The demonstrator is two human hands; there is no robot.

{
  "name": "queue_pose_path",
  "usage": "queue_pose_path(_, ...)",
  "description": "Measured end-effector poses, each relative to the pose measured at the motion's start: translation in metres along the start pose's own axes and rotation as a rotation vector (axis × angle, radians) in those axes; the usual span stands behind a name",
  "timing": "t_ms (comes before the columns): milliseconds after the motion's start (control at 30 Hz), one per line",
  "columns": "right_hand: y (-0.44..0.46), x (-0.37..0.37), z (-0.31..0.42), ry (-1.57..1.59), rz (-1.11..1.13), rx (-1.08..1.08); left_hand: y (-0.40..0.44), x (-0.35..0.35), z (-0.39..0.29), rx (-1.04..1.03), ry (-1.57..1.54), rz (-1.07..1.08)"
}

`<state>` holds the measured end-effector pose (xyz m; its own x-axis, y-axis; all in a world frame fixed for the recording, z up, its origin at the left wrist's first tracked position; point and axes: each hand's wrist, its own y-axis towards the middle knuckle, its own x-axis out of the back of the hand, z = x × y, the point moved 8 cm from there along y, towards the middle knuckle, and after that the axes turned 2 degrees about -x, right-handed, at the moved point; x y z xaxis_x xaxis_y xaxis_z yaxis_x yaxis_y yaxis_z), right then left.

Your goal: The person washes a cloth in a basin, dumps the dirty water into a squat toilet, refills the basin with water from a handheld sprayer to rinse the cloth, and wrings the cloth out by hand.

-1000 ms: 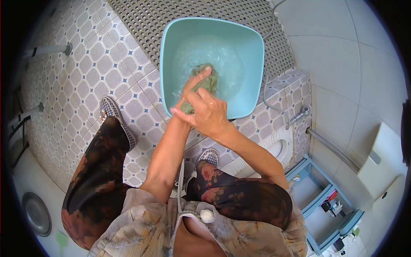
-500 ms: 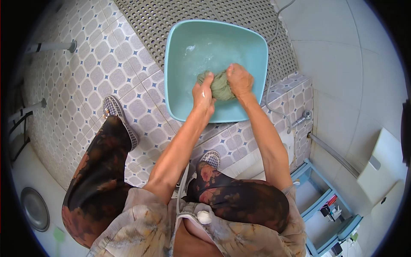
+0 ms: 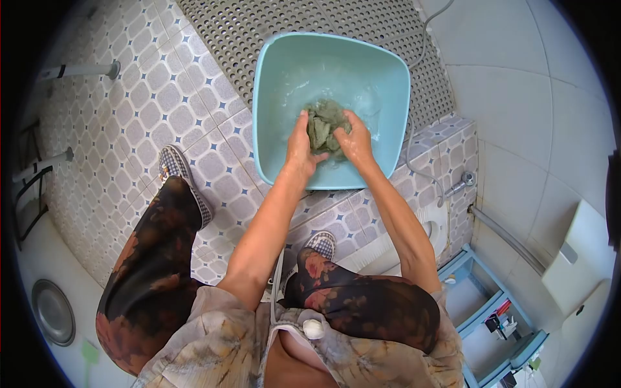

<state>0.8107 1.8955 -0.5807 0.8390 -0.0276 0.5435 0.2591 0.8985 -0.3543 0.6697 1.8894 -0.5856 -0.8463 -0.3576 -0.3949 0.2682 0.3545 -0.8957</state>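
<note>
A bunched green cloth (image 3: 328, 127) lies in the water of a light blue basin (image 3: 259, 139). On its left side my left hand (image 3: 300, 145) holds the cloth's edge, thumb along the near side and fingers partly under water. My right hand (image 3: 355, 138) grips the cloth from the right, its fingers bent in around the folds. Both hands are inside the basin, a short way apart, with the cloth between them. Its underside is hidden in the water.
The basin stands on a grey perforated mat (image 3: 223, 39) beside patterned floor tiles. A hose (image 3: 414, 158) runs along its right side to a wall valve (image 3: 460, 183). At the lower right is a blue shelf rack (image 3: 482, 317); a squat toilet (image 3: 433, 233) lies below the basin.
The hands first overlapped on the cloth, then squeezed it between them. Now they have loosened around it, and the cloth is spread wider and lower in the water.
</note>
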Motion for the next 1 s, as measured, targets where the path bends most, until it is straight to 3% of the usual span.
queue_pose_path(33, -0.008, -0.003, 0.011, 0.17, 0.063, -0.005, 0.006, -0.001, 0.0, 0.021, -0.053, 0.058)
queue_pose_path(233, -0.07, -0.006, 0.159, -0.139, 0.082, 0.415, 0.012, -0.008, -0.004, 0.059, -0.165, 0.389)
queue_pose_path(300, -0.08, -0.018, 0.181, -0.26, 0.068, 0.479, 0.009, -0.007, -0.008, -0.089, -0.089, 0.462)
queue_pose_path(433, -0.075, -0.032, 0.184, -0.433, 0.028, 0.473, 0.022, 0.0, 0.005, -0.172, -0.301, 0.624)
queue_pose_path(567, -0.045, -0.029, 0.158, -0.465, -0.088, 0.418, 0.035, -0.007, 0.022, -0.064, -0.418, 0.696)
queue_pose_path(633, -0.023, -0.019, 0.138, -0.427, -0.14, 0.347, 0.043, -0.01, 0.034, 0.037, -0.361, 0.596)
queue_pose_path(700, 0.003, -0.002, 0.109, -0.491, -0.21, 0.265, 0.028, -0.012, 0.037, 0.084, -0.169, 0.271)
queue_pose_path(733, 0.011, 0.001, 0.089, -0.524, -0.17, 0.185, 0.01, -0.01, 0.025, 0.013, -0.029, 0.061)
queue_pose_path(833, 0.02, 0.015, 0.041, -0.617, -0.084, 0.018, 0.024, -0.009, 0.008, -0.176, 0.129, 0.034)
queue_pose_path(900, 0.018, 0.018, 0.025, -0.631, -0.086, -0.01, -0.001, -0.011, -0.01, -0.221, 0.088, -0.113)
queue_pose_path(1000, 0.004, 0.029, 0.029, -0.794, -0.315, 0.206, -0.009, 0.014, -0.023, -0.443, 0.158, -0.335)
